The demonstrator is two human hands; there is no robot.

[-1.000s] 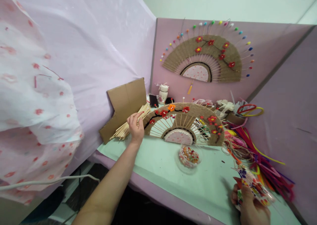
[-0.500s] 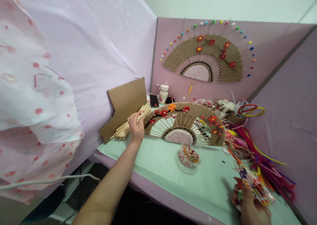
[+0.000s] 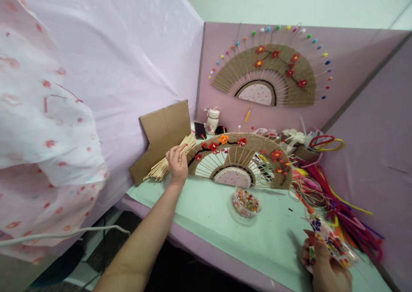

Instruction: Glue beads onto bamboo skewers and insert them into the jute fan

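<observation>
The flowered fan [image 3: 233,158] is positioned on the table [image 3: 206,227] behind the bowl of beads [image 3: 243,215], with its twine covering [image 3: 257,145] and blossoms [image 3: 213,147] fitted, and is judged well advanced; only scattered bead-tipped sticks [image 3: 239,127] are seen along its upper edge, so the edging appears incomplete. The left hand [image 3: 178,164] is placed at the fan's left end, where its grip cannot be told; a printed packet [image 3: 336,245] is clasped in the right hand [image 3: 328,266].
</observation>
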